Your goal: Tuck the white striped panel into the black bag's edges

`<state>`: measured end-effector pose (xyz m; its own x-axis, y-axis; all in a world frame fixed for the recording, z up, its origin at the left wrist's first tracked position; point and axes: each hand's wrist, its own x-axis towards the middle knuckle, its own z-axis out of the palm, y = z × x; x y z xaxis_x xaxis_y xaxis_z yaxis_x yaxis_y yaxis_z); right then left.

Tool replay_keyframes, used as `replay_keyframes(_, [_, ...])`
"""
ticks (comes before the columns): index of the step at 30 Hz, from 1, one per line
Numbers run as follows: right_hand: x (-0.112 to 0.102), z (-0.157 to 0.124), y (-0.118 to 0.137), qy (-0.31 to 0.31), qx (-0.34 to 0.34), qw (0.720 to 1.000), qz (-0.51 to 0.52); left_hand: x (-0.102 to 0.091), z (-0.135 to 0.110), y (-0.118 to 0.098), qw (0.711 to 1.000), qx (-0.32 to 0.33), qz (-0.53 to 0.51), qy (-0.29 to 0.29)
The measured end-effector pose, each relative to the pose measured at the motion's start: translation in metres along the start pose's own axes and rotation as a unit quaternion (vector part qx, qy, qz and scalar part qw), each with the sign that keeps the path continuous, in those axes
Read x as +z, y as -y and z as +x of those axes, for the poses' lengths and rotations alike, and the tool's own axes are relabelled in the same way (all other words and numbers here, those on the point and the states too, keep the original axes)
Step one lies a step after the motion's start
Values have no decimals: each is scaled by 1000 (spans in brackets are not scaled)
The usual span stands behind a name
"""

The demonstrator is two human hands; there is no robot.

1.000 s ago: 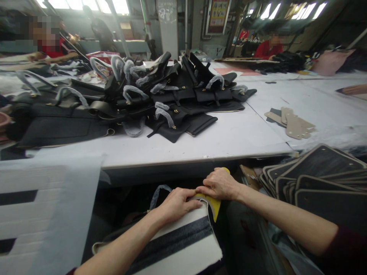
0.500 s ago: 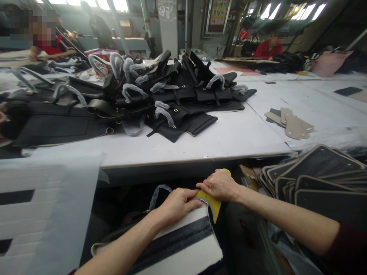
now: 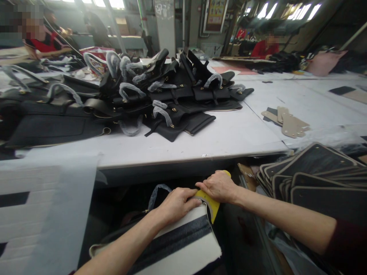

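You look mid-job: right hand clamped round the tool, left hand clamped on the bag right beside it, this side of the table. Can't tell what's done or left.

Black bags lay heaped across a white table, a few tan pieces near them to the right, while a person in red appeared beyond and a framed poster hung behind.
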<state>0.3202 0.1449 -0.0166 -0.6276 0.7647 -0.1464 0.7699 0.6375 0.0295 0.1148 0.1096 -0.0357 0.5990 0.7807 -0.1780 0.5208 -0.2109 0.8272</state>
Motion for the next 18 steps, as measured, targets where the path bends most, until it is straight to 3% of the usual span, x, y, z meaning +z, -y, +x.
replay_keyframes(18, [18,-12,7,2,31,1000,4,2,-1,-5,1000,6,27,-1])
